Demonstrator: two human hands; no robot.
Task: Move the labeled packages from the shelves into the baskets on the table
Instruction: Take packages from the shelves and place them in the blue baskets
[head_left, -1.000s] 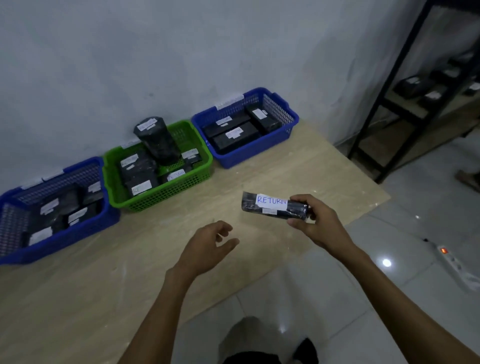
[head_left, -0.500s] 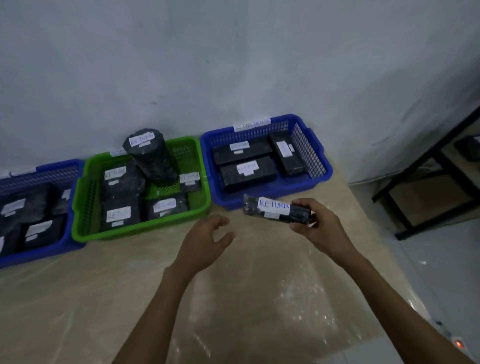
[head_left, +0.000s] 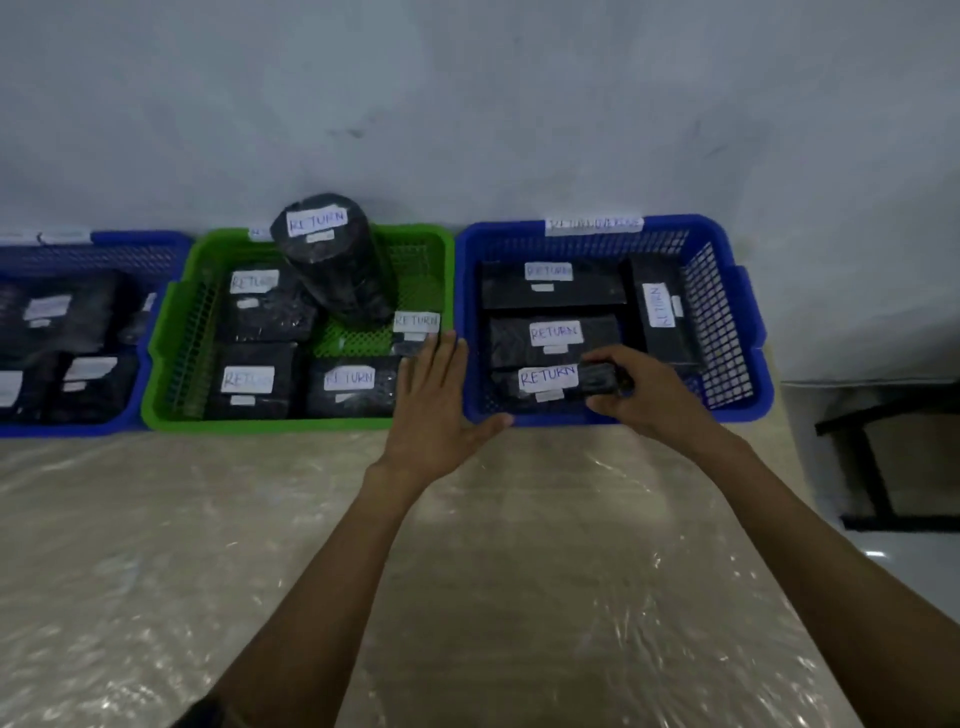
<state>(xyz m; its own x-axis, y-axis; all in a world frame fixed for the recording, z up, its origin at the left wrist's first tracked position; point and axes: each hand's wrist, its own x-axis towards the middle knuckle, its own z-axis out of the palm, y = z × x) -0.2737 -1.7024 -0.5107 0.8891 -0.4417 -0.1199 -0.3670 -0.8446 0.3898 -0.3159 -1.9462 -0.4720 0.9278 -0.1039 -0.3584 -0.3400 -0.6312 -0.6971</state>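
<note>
My right hand (head_left: 644, 397) grips a black wrapped package (head_left: 558, 382) with a white RETURN label, held low inside the right blue basket (head_left: 748, 332) at its near side. That basket holds three other black labelled packages (head_left: 553, 283). My left hand (head_left: 436, 410) lies flat with straight fingers over the gap between the blue basket's left wall and the green basket (head_left: 171, 358). The green basket holds several RETURN packages, one a tall cylinder (head_left: 332, 254) standing upright.
A second blue basket (head_left: 78, 332) with labelled packages sits at the far left. All three stand on a plastic-covered table (head_left: 208, 545) against a grey wall. A black shelf frame (head_left: 872, 467) stands on the floor to the right.
I have stepped closer to the table. My right hand carried the package forward and down into the right blue basket. My left hand reached forward and flattened at the baskets' edge.
</note>
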